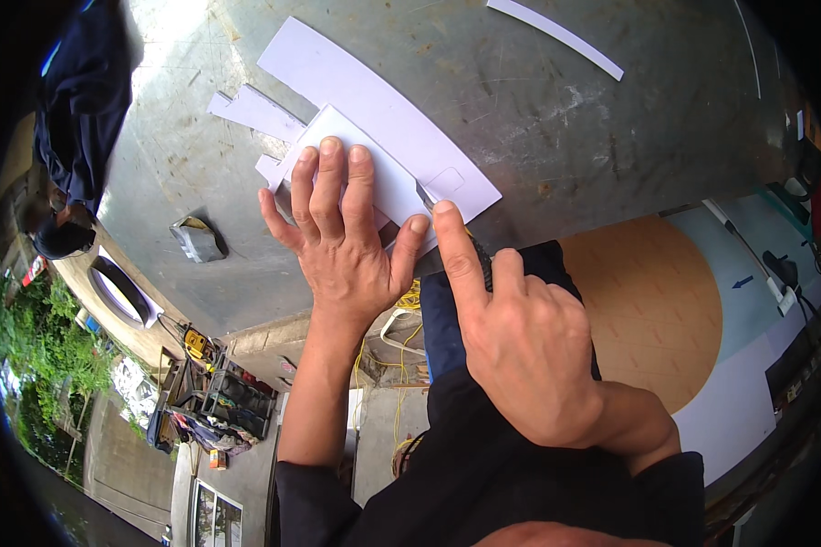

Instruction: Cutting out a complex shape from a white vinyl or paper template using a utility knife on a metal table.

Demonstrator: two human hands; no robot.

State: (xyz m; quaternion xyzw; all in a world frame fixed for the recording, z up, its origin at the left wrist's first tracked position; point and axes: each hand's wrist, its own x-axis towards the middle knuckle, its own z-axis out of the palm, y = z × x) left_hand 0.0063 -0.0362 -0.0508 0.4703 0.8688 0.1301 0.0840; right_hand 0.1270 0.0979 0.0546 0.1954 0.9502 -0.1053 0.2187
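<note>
My left hand [342, 232] lies flat with its fingers spread, pressing on a white rectangular piece [379, 164] of sheet material. Under that piece is a larger white curved sheet [337, 66], with a small rounded outline marked near its right end. A notched white piece [257, 114] sticks out to the left of my fingertips. Closed around the dark handle of a craft knife [423, 193], my right hand [534, 351] has its index finger stretched forward along it. The blade tip meets the rectangular piece's right edge, just beyond my left thumb.
The scratched metal tabletop [538, 137] carries a thin curved white strip [556, 38] at the back and a crumpled grey packet [198, 239] to the left. A person in dark clothing [82, 109] is at far left. A round brown board [652, 310] lies at right.
</note>
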